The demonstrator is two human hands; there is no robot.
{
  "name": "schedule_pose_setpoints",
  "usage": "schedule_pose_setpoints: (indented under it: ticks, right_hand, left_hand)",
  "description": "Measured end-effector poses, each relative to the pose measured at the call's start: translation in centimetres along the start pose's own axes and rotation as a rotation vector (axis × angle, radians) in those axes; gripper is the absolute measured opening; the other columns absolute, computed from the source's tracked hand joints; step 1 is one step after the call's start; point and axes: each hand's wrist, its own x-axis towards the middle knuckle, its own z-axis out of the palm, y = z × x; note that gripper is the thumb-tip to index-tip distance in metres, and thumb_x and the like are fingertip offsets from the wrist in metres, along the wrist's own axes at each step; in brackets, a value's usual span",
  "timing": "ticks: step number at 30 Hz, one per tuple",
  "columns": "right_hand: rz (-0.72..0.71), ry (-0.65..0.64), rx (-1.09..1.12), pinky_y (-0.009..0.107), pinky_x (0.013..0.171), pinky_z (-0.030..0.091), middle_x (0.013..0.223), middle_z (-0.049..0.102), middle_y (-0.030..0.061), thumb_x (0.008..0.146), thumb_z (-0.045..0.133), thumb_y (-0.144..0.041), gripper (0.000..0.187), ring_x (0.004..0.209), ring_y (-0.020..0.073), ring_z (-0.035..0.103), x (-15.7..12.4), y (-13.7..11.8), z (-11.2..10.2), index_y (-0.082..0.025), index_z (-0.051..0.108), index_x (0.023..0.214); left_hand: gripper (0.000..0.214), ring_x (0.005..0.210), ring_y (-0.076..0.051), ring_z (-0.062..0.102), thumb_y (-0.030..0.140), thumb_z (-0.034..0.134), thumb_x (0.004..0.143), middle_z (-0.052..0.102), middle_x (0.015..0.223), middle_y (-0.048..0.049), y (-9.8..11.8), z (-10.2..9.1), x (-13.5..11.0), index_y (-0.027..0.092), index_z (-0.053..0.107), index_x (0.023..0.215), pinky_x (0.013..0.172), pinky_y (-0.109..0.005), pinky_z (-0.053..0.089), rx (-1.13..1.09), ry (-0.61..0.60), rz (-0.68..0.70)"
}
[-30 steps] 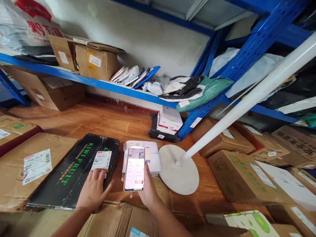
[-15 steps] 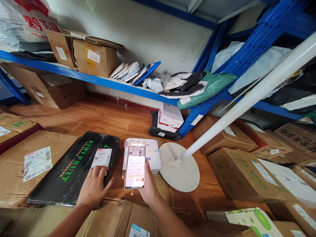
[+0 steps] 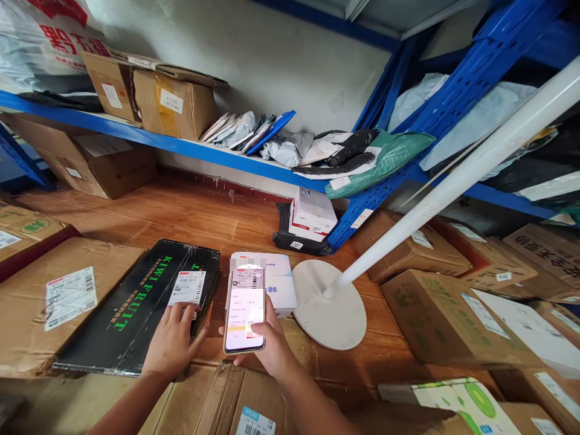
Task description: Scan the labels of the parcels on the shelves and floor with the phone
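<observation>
My right hand (image 3: 275, 347) is wrapped round a smartphone (image 3: 240, 311), its thumb over the lower right of the lit screen. The screen shows a camera strip with a parcel label above a form. My left hand (image 3: 170, 341) rests with fingers spread on a black kiwi fruit box (image 3: 122, 308), fingertips at the lower edge of its white shipping label (image 3: 188, 287). Partly hidden behind the phone is a white box (image 3: 281, 281) with blue print.
A white pole with a round base (image 3: 312, 323) slants up to the right. Cardboard boxes (image 3: 446, 314) crowd the right side, with another carton (image 3: 27, 302) at left. A blue shelf (image 3: 181, 148) behind carries boxes and mailer bags. Beneath it, a small white box (image 3: 312, 214) sits on a black parcel.
My right thumb has moved from the phone's side onto its screen. The phone has shifted slightly down and left. My left hand stays on the black box.
</observation>
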Motion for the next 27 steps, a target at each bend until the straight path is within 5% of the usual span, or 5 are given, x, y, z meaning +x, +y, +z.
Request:
schedule_pose_setpoints:
  ticks: [8,27]
  right_hand:
    - [0.065,-0.080,-0.066,0.038,0.064,0.061,0.126,0.062,0.0071,0.065,0.057,-0.013,0.084,0.099,0.0267,0.068,-1.6,-1.0,0.5,-0.031,0.018,0.137]
    - [0.056,-0.078,-0.109,0.035,0.067,0.060,0.121,0.064,0.0056,0.069,0.054,-0.009,0.081,0.102,0.0236,0.067,-2.0,-0.8,0.3,-0.030,0.015,0.137]
  left_hand:
    - [0.035,0.095,-0.030,0.049,0.046,0.047,0.085,0.054,0.099,-0.0128,0.0,0.0,0.0,0.016,0.058,0.097,0.089,-0.046,0.045,-0.002,0.008,0.018]
    - [0.035,0.095,-0.029,0.050,0.046,0.046,0.084,0.056,0.099,-0.0123,0.0,0.1,0.1,0.017,0.060,0.097,0.088,-0.045,0.046,-0.016,0.014,-0.009]
